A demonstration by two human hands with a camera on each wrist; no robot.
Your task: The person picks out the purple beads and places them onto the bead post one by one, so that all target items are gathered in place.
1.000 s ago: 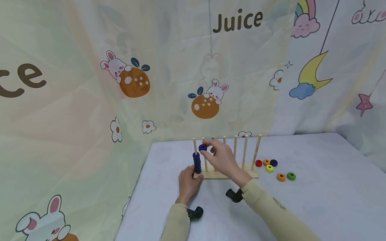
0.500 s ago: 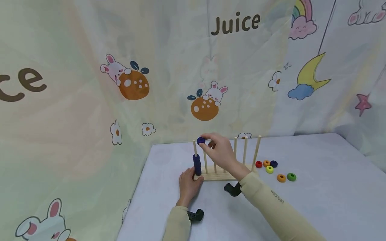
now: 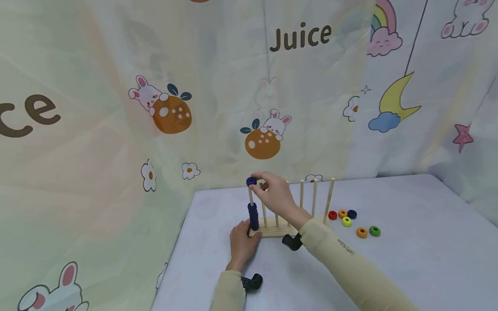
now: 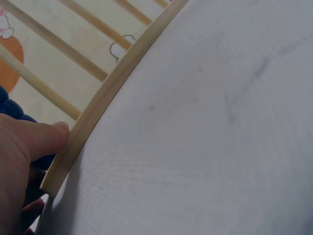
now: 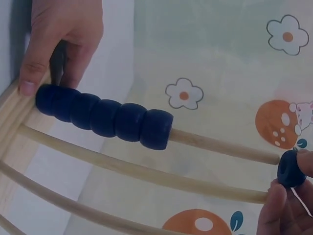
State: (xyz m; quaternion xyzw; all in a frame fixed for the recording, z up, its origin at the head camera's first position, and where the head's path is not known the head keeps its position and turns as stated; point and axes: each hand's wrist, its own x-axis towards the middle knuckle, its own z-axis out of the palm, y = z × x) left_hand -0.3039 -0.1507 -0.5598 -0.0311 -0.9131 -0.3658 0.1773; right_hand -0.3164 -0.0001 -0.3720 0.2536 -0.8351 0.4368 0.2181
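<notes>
My right hand (image 3: 277, 195) pinches a dark blue bead (image 5: 290, 170) between thumb and fingers, at the top end of the leftmost peg (image 5: 222, 146). In the right wrist view the bead's hole faces the peg tip; whether the tip has entered it I cannot tell. Lower on that peg several blue beads (image 3: 253, 217) form a stack down to the wooden base (image 3: 274, 233). My left hand (image 3: 242, 242) grips the base's left end, its thumb (image 4: 49, 138) on the front edge and the fingers mostly hidden behind. The other pegs in view carry no beads.
Right of the rack lie loose beads on the white tabletop (image 3: 408, 255): red (image 3: 332, 215), dark blue (image 3: 352, 214), yellow (image 3: 346, 221), green (image 3: 375, 231) and two orange ones (image 3: 362, 233). A printed curtain (image 3: 218, 129) hangs behind the table.
My right hand has raised the blue bead and carried it left, from beside the second peg to the top of the leftmost peg. The left hand keeps its grip on the base.
</notes>
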